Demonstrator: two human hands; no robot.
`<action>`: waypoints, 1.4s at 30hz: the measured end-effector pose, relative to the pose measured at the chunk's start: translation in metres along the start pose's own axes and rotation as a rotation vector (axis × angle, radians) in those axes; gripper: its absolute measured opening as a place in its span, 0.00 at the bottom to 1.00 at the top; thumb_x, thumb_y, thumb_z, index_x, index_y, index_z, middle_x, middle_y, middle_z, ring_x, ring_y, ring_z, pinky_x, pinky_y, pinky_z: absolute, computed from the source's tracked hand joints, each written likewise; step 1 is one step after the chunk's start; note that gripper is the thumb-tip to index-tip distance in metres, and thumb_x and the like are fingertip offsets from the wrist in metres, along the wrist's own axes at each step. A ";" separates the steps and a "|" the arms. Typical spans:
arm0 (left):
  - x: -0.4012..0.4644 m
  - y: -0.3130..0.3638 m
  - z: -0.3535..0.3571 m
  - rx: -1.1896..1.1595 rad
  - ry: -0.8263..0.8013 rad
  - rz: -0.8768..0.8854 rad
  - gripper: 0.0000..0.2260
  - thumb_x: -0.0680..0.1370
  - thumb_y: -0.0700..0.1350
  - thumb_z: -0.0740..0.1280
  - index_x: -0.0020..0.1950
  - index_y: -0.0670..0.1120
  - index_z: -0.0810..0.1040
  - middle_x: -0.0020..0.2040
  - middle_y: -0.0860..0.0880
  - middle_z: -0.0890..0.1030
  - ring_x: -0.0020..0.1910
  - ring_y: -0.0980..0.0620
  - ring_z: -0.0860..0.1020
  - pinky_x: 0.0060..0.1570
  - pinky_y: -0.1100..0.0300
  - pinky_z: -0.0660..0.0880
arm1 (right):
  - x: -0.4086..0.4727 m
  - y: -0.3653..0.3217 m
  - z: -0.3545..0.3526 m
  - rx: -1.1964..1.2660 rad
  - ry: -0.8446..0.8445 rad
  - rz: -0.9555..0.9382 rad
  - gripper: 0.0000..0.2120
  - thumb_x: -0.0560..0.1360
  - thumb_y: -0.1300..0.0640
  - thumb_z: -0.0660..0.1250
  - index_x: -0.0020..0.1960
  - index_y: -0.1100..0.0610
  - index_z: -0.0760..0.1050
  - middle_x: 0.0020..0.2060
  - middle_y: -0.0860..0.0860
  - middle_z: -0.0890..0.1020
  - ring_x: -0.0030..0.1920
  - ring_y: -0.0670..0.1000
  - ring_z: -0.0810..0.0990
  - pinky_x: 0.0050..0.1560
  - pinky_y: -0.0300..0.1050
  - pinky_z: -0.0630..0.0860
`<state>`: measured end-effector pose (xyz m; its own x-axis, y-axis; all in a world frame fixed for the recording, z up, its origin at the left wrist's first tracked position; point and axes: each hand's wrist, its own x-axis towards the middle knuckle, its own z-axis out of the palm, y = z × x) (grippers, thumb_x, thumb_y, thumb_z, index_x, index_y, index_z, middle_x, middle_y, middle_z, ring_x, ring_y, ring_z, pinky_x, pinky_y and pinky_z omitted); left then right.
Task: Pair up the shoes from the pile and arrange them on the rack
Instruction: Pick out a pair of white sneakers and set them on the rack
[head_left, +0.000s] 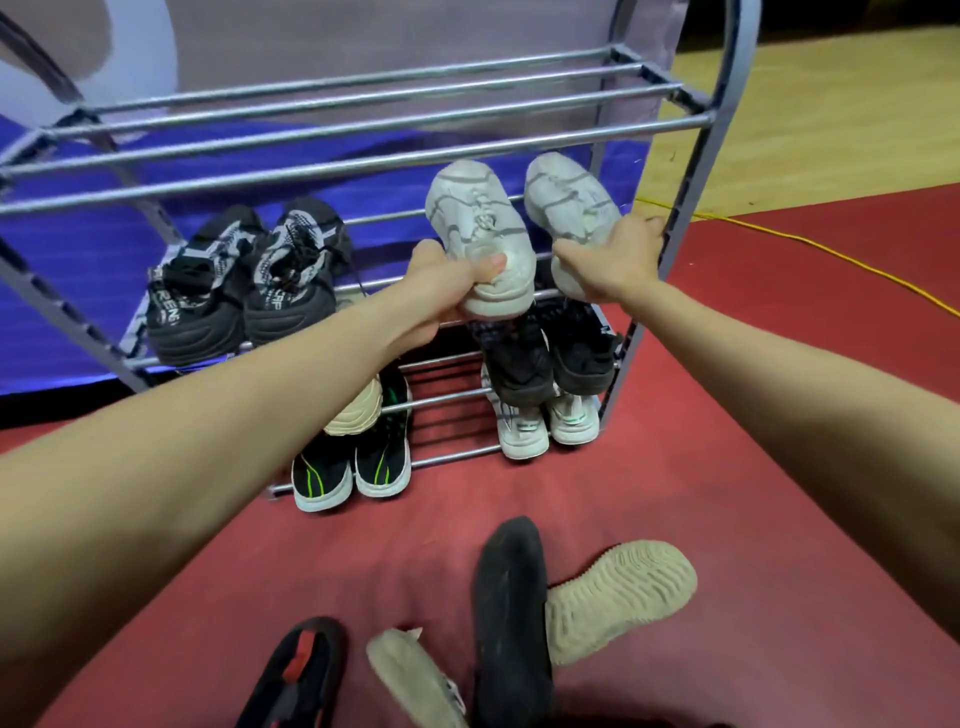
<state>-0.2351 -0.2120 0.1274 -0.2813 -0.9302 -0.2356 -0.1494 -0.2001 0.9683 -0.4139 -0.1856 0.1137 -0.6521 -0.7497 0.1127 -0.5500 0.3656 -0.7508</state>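
Observation:
A grey metal shoe rack (363, 140) with several tiers stands on the red floor. My left hand (441, 286) grips the heel of a white sneaker (478, 218), and my right hand (608, 260) grips the heel of its matching white sneaker (566, 202). Both shoes point toes away over the right side of the second tier. A black-and-white patterned pair (244, 280) rests on the left of that tier. In the pile near me lie a black shoe (511, 613), a beige shoe sole-up (618, 592), another beige shoe (410, 675) and a black-and-red shoe (296, 670).
Lower tiers hold a black pair (550, 353), a white pair (545, 421), a black pair with green stripes (353, 467) and a beige shoe (358, 410). The top tier is bare. A yellow cable (831, 254) crosses the floor at right. A purple panel stands behind the rack.

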 end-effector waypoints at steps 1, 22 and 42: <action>0.004 0.000 0.002 0.004 0.001 -0.002 0.23 0.74 0.43 0.72 0.65 0.34 0.71 0.58 0.39 0.81 0.45 0.49 0.83 0.31 0.62 0.80 | 0.002 0.001 -0.001 0.004 -0.020 -0.006 0.31 0.62 0.40 0.69 0.57 0.60 0.75 0.63 0.64 0.70 0.65 0.62 0.68 0.62 0.46 0.69; 0.010 -0.003 0.027 0.020 -0.009 -0.087 0.25 0.77 0.52 0.67 0.68 0.38 0.69 0.63 0.41 0.79 0.54 0.44 0.82 0.43 0.46 0.83 | -0.028 0.024 -0.001 0.098 -0.017 -0.199 0.26 0.75 0.45 0.65 0.65 0.61 0.67 0.62 0.60 0.72 0.64 0.57 0.69 0.58 0.40 0.64; -0.199 -0.246 -0.043 0.833 -0.086 -0.267 0.16 0.74 0.38 0.63 0.62 0.41 0.76 0.62 0.40 0.77 0.62 0.42 0.76 0.63 0.54 0.71 | -0.322 0.170 0.056 -0.198 -0.685 0.006 0.23 0.73 0.57 0.68 0.63 0.65 0.68 0.58 0.63 0.73 0.60 0.62 0.73 0.64 0.51 0.68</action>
<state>-0.1012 0.0095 -0.0606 -0.2033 -0.8514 -0.4836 -0.8544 -0.0870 0.5123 -0.2677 0.0872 -0.0869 -0.2169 -0.9018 -0.3738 -0.6743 0.4153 -0.6106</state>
